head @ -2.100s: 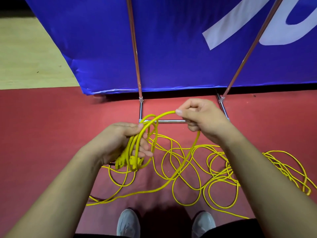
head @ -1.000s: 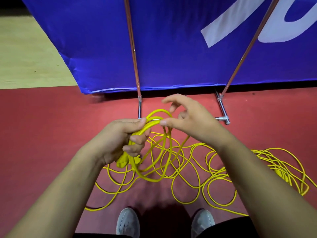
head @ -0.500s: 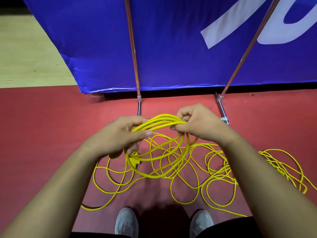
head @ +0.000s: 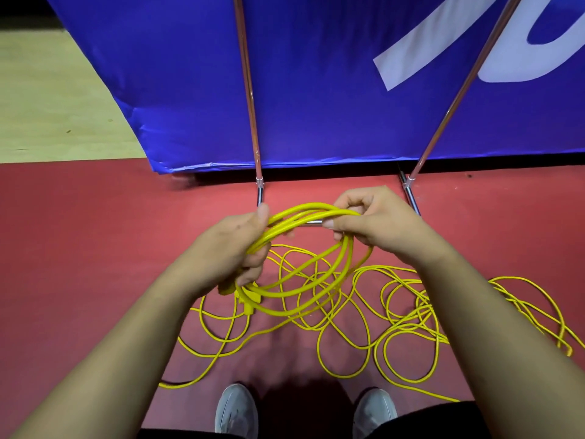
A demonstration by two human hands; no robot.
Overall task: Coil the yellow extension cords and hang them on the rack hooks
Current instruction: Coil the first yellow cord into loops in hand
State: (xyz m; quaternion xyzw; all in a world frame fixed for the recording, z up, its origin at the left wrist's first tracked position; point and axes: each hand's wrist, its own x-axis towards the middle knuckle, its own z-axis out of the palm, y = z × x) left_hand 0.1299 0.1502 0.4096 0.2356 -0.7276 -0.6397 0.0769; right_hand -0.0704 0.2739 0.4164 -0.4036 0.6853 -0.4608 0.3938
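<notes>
A coil of yellow extension cord (head: 304,280) with several loops hangs between my hands above the red floor. My left hand (head: 234,245) grips the coil's left side, thumb on top, and the cord's yellow plug (head: 248,301) dangles just under it. My right hand (head: 370,223) pinches the coil's top right part between thumb and curled fingers. The loose rest of the yellow cord (head: 411,312) lies in tangled loops on the floor below and to the right. Two thin rack poles (head: 250,99) rise in front of me; no hooks are in view.
A blue banner (head: 316,90) stands behind the poles. The rack's metal base tubes (head: 411,198) lie on the red floor (head: 95,248) right behind my hands. My two grey shoes (head: 235,410) stand at the bottom edge. Pale wooden floor lies at the far left.
My right hand brought another loop over to the coil and now pinches its top right. The coil has widened between both hands, and loose cord has been drawn up from the floor.
</notes>
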